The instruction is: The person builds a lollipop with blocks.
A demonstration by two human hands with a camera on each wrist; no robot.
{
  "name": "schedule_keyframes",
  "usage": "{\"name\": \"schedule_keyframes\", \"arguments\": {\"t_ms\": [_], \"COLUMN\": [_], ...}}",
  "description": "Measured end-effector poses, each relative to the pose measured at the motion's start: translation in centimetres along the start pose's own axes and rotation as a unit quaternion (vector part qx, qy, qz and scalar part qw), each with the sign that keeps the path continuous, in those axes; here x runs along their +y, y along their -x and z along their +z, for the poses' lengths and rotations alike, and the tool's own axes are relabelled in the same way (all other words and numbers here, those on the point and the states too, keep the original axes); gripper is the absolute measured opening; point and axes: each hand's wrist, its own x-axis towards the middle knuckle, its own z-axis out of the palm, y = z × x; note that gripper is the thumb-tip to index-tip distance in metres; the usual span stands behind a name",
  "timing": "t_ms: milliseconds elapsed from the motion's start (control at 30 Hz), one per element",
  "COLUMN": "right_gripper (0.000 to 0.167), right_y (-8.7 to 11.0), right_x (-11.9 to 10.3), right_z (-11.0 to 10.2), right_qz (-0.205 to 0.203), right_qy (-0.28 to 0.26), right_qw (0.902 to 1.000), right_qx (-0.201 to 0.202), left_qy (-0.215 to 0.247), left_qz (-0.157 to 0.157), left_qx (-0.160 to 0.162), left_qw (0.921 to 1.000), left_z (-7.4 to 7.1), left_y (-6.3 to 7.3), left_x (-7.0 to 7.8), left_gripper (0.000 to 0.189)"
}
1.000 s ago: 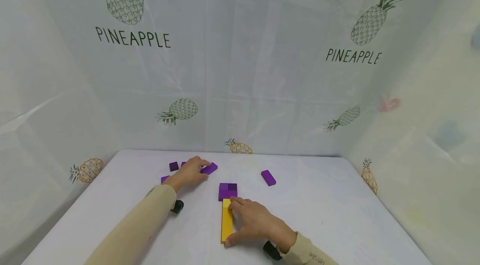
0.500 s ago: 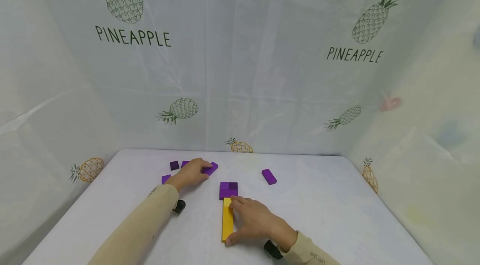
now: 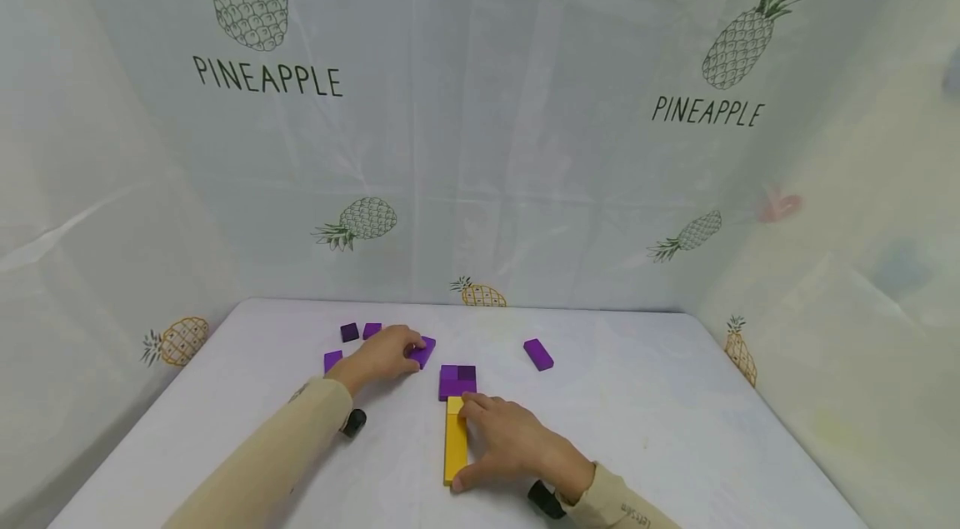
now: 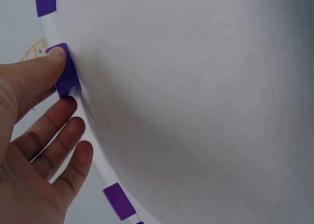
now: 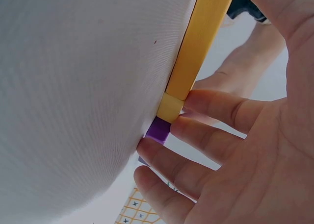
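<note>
My left hand (image 3: 382, 356) is at the back left of the table. It pinches a purple block (image 4: 67, 72) between thumb and forefinger, the other fingers spread. My right hand (image 3: 510, 441) rests beside a long yellow block (image 3: 455, 450), thumb at its near end. In the right wrist view, its fairly straight fingertips touch the yellow block's side and a pale yellow cube (image 5: 170, 107). The cube adjoins the yellow block's far end. Beyond it sits a purple group (image 3: 457, 383) of lighter and darker pieces, set close together.
On the white table (image 3: 637, 404), a purple block (image 3: 537, 354) lies at the back right. At the back left are a dark purple cube (image 3: 349, 332) and two purple pieces, one farther back (image 3: 372, 331) and one nearer (image 3: 333, 360). A pineapple-printed curtain (image 3: 480, 137) stands behind.
My left hand has closed its pinch on the purple block, which has turned and shifted slightly toward me. The right hand and the yellow pieces stay in place.
</note>
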Motion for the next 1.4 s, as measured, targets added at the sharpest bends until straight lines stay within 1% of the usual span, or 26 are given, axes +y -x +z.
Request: {"name": "schedule_keyframes", "arguments": {"t_ms": [267, 433, 600, 700, 833, 900, 1167, 1400], "right_gripper": [0.089, 0.089, 0.089, 0.089, 0.089, 0.088, 0.090, 0.090], "right_y": [-0.1, -0.1, 0.0, -0.1, -0.1, -0.1, 0.0, 0.0], "right_x": [0.0, -0.1, -0.1, -0.1, 0.0, 0.0, -0.1, 0.0], "right_z": [0.0, -0.1, -0.2, -0.1, -0.1, -0.1, -0.2, -0.2], "right_qz": [0.006, 0.005, 0.003, 0.005, 0.005, 0.004, 0.008, 0.005], "right_qy": [-0.001, -0.002, -0.003, -0.004, -0.002, -0.001, -0.004, -0.005], "right_qw": [1.0000, 1.0000, 1.0000, 1.0000, 1.0000, 1.0000, 0.9999, 1.0000], "right_qx": [-0.006, -0.005, -0.002, -0.005, -0.004, -0.003, -0.009, -0.006], "left_qy": [-0.015, -0.013, -0.003, -0.002, 0.000, 0.000, -0.011, -0.009], "left_qz": [0.018, 0.011, 0.011, 0.022, 0.044, 0.047, 0.039, 0.035], "left_qx": [-0.006, -0.003, -0.018, -0.028, -0.028, -0.029, -0.039, -0.043], "left_qw": [0.9997, 0.9999, 0.9998, 0.9994, 0.9986, 0.9984, 0.9984, 0.9984], "left_z": [-0.1, 0.0, -0.1, -0.1, 0.0, 0.1, 0.2, 0.3], "left_y": [0.3, 0.2, 0.4, 0.7, 1.0, 1.1, 1.3, 1.3], "left_x": [0.4, 0.3, 0.7, 1.0, 1.4, 1.5, 2.3, 2.4], "left_gripper": [0.033, 0.033, 0.033, 0.031, 0.031, 0.031, 0.030, 0.030]}}
